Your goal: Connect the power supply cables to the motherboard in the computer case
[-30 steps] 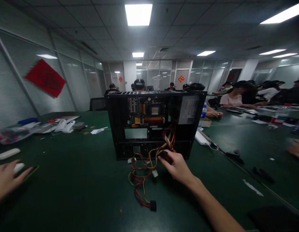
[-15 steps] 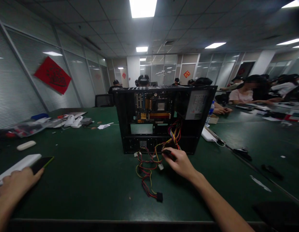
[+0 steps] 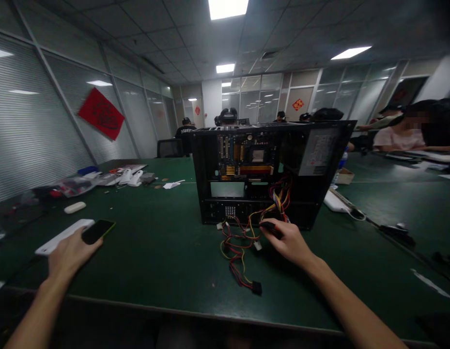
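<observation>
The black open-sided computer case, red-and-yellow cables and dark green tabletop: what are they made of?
Black open-sided computer case: probably painted sheet metal, dull, with thin straight edges. Red-and-yellow cables: likely plastic-coated wire, finish unclear, given bright colours and loose bends. Dark green tabletop: smooth, showing faint reflections; laminate or rubber matting, unclear which.

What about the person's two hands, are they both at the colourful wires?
No, only the right hand is at the colourful wires; the left hand is off to the side, by the green-edged phone.
</observation>
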{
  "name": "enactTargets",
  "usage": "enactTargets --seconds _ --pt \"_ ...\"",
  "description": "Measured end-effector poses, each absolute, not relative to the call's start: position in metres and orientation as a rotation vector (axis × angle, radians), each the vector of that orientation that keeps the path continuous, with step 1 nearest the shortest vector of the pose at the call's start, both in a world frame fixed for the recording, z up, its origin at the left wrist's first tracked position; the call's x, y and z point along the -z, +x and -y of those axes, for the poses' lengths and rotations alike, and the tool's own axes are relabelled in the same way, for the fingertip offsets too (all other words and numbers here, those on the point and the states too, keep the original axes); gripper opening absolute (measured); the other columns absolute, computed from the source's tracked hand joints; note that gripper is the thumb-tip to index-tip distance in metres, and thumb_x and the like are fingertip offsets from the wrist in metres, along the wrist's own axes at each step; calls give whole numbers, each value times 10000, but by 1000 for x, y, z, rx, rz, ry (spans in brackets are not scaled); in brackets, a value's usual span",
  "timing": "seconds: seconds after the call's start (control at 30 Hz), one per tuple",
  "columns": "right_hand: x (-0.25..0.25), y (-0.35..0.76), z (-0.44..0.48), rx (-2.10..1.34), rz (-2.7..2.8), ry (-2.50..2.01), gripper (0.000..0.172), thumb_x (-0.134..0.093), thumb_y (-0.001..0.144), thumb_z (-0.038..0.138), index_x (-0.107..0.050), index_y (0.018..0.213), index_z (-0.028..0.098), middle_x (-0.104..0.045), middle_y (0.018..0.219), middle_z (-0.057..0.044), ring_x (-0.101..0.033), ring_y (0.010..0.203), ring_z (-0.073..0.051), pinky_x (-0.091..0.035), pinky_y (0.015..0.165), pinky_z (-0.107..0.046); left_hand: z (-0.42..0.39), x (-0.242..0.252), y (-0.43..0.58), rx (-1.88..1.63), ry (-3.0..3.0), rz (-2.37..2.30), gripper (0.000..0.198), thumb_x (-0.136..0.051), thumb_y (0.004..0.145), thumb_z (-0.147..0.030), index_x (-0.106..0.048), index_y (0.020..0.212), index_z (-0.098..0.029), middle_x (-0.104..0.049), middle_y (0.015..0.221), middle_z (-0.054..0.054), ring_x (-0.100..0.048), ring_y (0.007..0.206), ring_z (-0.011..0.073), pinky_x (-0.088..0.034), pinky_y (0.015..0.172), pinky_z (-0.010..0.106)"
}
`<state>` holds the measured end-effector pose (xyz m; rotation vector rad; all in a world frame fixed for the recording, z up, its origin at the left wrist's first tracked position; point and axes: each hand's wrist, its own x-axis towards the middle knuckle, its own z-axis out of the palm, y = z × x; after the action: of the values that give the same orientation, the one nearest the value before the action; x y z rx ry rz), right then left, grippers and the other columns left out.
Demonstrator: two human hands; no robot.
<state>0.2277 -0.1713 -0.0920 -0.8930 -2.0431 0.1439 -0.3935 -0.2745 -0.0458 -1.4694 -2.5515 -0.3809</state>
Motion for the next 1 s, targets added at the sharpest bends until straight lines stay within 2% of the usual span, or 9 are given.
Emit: enactTargets --seconds 0.03,0.1,0.23,0.33,0.43,0.57,1.0 --pt "94 228 171 -140 2041 -890 175 -578 941 309 -696 1023 208 -772 968 -81 -748 844 -219 -592 779 -321 277 42 -380 282 -1432 2545 892 -344 846 -749 -434 1436 -86 -666 1177 225 -627 1061 461 -472 709 426" --pt "97 229 169 -137 2040 -885 177 -582 934 318 -698 1021 216 -774 962 -74 -750 831 -222 -598 770 -322 279 36 -360 197 -1489 2492 839 -334 896 -687 -403 1443 -55 -617 1289 259 -593 1159 437 -469 763 405" --pt "100 229 167 -131 2041 -886 187 -583 931 333 -702 1023 222 -776 952 -75 -753 811 -229 -605 756 -326 279 35 -352 221 -1511 2492 780 -388 910 -627 -453 1392 -17 -633 1252 278 -608 1127 432 -468 794 408" --pt "98 229 168 -110 2050 -882 180 -584 929 326 -700 1012 215 -776 952 -79 -754 810 -230 -604 760 -325 280 39 -355 237 -1522 2410 767 -404 914 -599 -441 1409 -14 -598 1304 290 -570 1171 453 -467 835 438" --pt "97 228 169 -95 2060 -881 175 -583 930 316 -698 1012 212 -777 947 -79 -755 809 -226 -604 756 -321 282 41 -353 224 -1544 2324 750 -383 935 -586 -423 1416 -12 -550 1366 288 -514 1242 446 -450 915 463" --pt "98 228 168 -94 2050 -878 186 -581 928 317 -700 1020 208 -776 962 -84 -755 826 -228 -605 760 -327 282 41 -347 196 -1582 2222 746 -331 959 -590 -424 1395 8 -543 1358 275 -516 1247 420 -421 991 456" --pt "100 230 168 -86 2077 -875 188 -581 930 307 -700 1035 206 -772 968 -84 -752 844 -230 -596 765 -331 282 41 -343 153 -1585 2262 728 -335 955 -562 -398 1408 4 -525 1400 270 -511 1287 404 -413 1009 441"
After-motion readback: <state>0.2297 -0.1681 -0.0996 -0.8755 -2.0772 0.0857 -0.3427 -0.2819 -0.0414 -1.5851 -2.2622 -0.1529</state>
